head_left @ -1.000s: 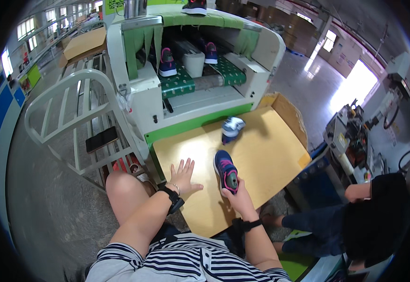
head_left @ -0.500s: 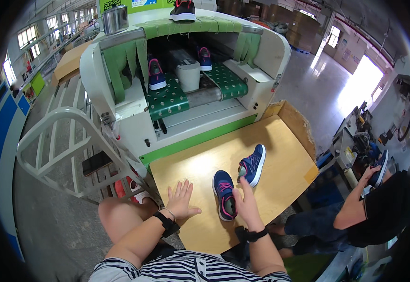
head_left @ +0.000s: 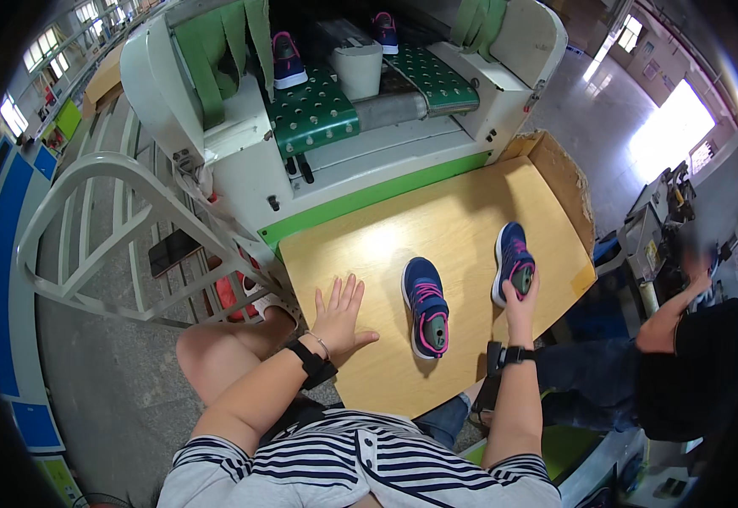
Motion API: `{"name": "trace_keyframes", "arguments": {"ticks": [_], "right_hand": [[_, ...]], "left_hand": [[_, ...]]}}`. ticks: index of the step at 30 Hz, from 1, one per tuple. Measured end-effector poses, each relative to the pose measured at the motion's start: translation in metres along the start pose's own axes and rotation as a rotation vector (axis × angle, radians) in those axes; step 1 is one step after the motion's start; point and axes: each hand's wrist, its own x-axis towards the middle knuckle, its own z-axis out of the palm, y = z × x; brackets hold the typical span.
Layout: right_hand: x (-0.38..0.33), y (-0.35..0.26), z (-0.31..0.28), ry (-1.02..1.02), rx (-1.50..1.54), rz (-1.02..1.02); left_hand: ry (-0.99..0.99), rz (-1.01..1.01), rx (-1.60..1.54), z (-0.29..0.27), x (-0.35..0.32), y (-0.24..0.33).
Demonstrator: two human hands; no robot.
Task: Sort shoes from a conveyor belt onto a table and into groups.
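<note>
Before us stands a white machine [head_left: 242, 169] with green perforated belts. Against its front lies our light wooden desk [head_left: 360, 229]. In the desk's middle sits a navy-and-pink shoe [head_left: 426, 306], toe toward the machine; well apart, at the right, our right hand [head_left: 521, 311] grips its mate [head_left: 511, 264] by the heel. Our left hand [head_left: 341, 317] spreads bare-palmed, fingers apart, over the desk's left side. A thin bracelet [head_left: 319, 342] circles that wrist.
</note>
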Motion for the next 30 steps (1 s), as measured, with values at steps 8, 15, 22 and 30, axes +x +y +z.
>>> {"name": "trace_keyframes", "arguments": {"ticks": [8, 15, 22, 30], "right_hand": [[-0.14, -0.076, 0.039, -0.345, -0.163, 0.031], [-0.147, -0.085, 0.063, -0.257, -0.218, -0.028], [-0.146, -0.081, 0.069, -0.178, -0.15, -0.07], [-0.148, -0.079, 0.068, -0.231, -0.16, -0.039]], "left_hand": [[0.024, 0.001, -0.008, 0.011, -0.007, -0.01], [0.02, 0.032, -0.035, 0.013, -0.005, -0.011], [0.031, 0.014, -0.031, 0.009, -0.003, -0.008], [0.057, 0.034, -0.033, 0.011, -0.003, -0.01]]}}
